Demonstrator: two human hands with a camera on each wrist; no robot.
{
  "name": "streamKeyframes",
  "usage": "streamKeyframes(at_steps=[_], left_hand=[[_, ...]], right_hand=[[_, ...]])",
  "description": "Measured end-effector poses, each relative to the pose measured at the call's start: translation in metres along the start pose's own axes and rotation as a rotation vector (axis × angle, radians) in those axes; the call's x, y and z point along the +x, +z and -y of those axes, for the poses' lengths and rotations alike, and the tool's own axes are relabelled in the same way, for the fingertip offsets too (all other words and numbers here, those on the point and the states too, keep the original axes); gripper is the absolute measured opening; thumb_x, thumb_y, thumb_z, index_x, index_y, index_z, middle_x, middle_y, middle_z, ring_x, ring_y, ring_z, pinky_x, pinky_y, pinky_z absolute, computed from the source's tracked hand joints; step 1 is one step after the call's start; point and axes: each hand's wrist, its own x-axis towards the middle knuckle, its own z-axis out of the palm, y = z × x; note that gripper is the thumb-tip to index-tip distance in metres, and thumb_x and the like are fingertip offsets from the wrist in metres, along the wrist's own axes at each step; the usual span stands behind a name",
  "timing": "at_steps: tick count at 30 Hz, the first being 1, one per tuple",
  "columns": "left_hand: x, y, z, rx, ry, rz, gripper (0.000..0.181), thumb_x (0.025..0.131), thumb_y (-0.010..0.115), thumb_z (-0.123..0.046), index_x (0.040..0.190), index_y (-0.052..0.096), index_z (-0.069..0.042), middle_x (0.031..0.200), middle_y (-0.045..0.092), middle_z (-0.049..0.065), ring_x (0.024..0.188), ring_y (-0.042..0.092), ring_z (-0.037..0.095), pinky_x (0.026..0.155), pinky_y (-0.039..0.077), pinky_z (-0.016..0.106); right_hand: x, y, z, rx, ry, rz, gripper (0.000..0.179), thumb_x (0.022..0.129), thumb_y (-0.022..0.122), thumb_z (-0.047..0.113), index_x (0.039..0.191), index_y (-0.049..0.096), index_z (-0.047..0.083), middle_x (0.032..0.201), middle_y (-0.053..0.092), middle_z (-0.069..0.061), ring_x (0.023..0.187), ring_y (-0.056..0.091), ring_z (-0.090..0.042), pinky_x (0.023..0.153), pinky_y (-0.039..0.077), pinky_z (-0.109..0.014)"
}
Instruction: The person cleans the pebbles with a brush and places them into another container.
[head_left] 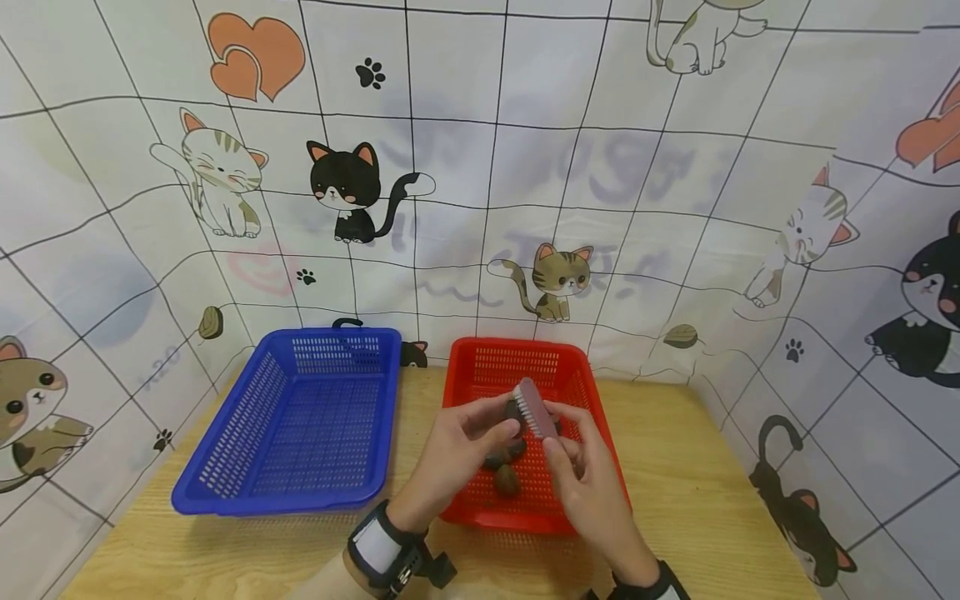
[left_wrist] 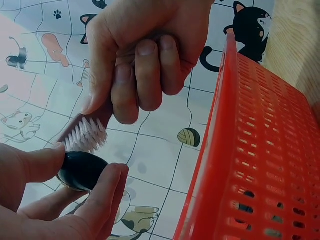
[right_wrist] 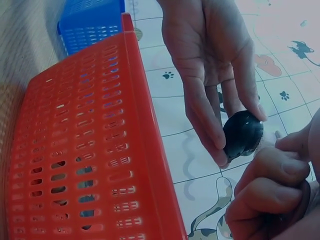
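Note:
Over the red basket (head_left: 468, 523), my left hand (head_left: 459, 442) pinches a smooth dark stone (left_wrist: 82, 171) between thumb and fingers. My right hand (head_left: 588, 475) grips a pinkish-brown brush (head_left: 536, 408) with white bristles. In the left wrist view, the bristles (left_wrist: 87, 135) are right at the stone's upper side. Several more stones lie in the red basket below the hands, among them a brownish one (head_left: 507, 481); the hands partly hide the others.
To the left of the red basket stands a blue basket (head_left: 283, 502) with nothing visible in it. Both are on a light wooden table (head_left: 675, 467). A white cat-patterned sheet (head_left: 465, 167) rises behind and at both sides.

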Motion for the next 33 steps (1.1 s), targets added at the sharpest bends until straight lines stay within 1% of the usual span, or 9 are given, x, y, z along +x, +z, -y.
streamKeyframes(at_steps=[3,7,12,17,19,22,25,28,33], left_hand=[[0.0,0.0003,0.0003,0.013,-0.005,0.013,0.053,0.113,0.081,-0.026,0.164,0.068,-0.019,0.155,0.078,0.015,0.132,0.084,0.034,0.114,0.068,0.045],[0.0004,0.0,0.0005,0.011,0.004,-0.008,0.053,0.114,0.079,-0.026,0.165,0.067,-0.018,0.155,0.077,0.016,0.13,0.084,0.035,0.116,0.067,0.046],[0.0021,-0.002,0.0004,-0.033,0.019,-0.049,0.053,0.113,0.08,-0.024,0.164,0.067,-0.015,0.156,0.076,0.018,0.132,0.083,0.035,0.115,0.067,0.041],[0.0037,-0.004,0.0018,-0.036,0.031,-0.068,0.052,0.114,0.079,-0.021,0.163,0.067,-0.011,0.153,0.078,0.019,0.132,0.084,0.035,0.11,0.069,0.034],[0.0039,-0.0036,0.0014,-0.044,0.02,-0.051,0.052,0.113,0.079,-0.022,0.163,0.067,-0.012,0.154,0.078,0.019,0.133,0.083,0.034,0.111,0.069,0.035],[0.0035,-0.0021,0.0005,-0.051,-0.001,-0.017,0.054,0.113,0.08,-0.024,0.164,0.067,-0.015,0.154,0.078,0.017,0.133,0.083,0.034,0.113,0.068,0.039],[0.002,-0.001,-0.0005,-0.043,-0.003,0.002,0.054,0.114,0.08,-0.025,0.165,0.066,-0.016,0.155,0.078,0.017,0.132,0.084,0.034,0.114,0.068,0.042],[0.001,-0.0013,-0.0009,-0.052,0.005,-0.01,0.053,0.114,0.079,-0.024,0.165,0.066,-0.013,0.155,0.077,0.019,0.132,0.084,0.035,0.116,0.067,0.044],[0.002,-0.0023,-0.0009,-0.106,0.006,-0.048,0.052,0.115,0.077,-0.02,0.164,0.065,-0.008,0.157,0.075,0.021,0.136,0.082,0.036,0.114,0.067,0.043]], right_hand=[[0.0013,-0.0005,-0.0008,-0.008,0.002,-0.03,0.045,0.121,0.064,0.016,0.164,0.051,0.015,0.071,0.053,-0.002,0.055,0.044,-0.005,0.045,0.042,-0.026],[0.0008,-0.0011,-0.0004,-0.01,0.036,-0.034,0.045,0.121,0.065,0.017,0.163,0.052,0.018,0.072,0.052,-0.001,0.055,0.044,-0.005,0.046,0.041,-0.025],[-0.0012,-0.0003,0.0023,-0.007,0.076,0.001,0.046,0.12,0.067,0.019,0.164,0.052,0.022,0.071,0.054,-0.004,0.053,0.045,-0.008,0.046,0.043,-0.025],[-0.0031,0.0027,0.0042,0.006,0.058,0.052,0.047,0.12,0.066,0.021,0.165,0.049,0.021,0.073,0.057,-0.01,0.053,0.049,-0.012,0.048,0.047,-0.026],[-0.0029,0.0037,0.0044,0.006,0.049,0.041,0.047,0.121,0.065,0.021,0.165,0.048,0.02,0.074,0.057,-0.008,0.054,0.049,-0.011,0.048,0.047,-0.026],[-0.0019,0.0042,0.0042,0.011,0.046,-0.008,0.045,0.121,0.064,0.017,0.164,0.05,0.019,0.073,0.054,-0.004,0.054,0.046,-0.007,0.047,0.044,-0.024],[-0.0008,0.0035,0.0046,0.017,0.046,-0.043,0.044,0.121,0.064,0.015,0.163,0.051,0.017,0.072,0.051,-0.002,0.055,0.044,-0.005,0.046,0.04,-0.024],[-0.001,0.0031,0.0055,0.019,0.065,-0.045,0.044,0.12,0.065,0.016,0.163,0.052,0.016,0.072,0.051,-0.004,0.054,0.044,-0.007,0.045,0.039,-0.025],[-0.0027,0.005,0.0059,0.018,0.11,-0.021,0.045,0.12,0.067,0.02,0.163,0.053,0.023,0.071,0.054,-0.005,0.053,0.046,-0.01,0.047,0.042,-0.025]])
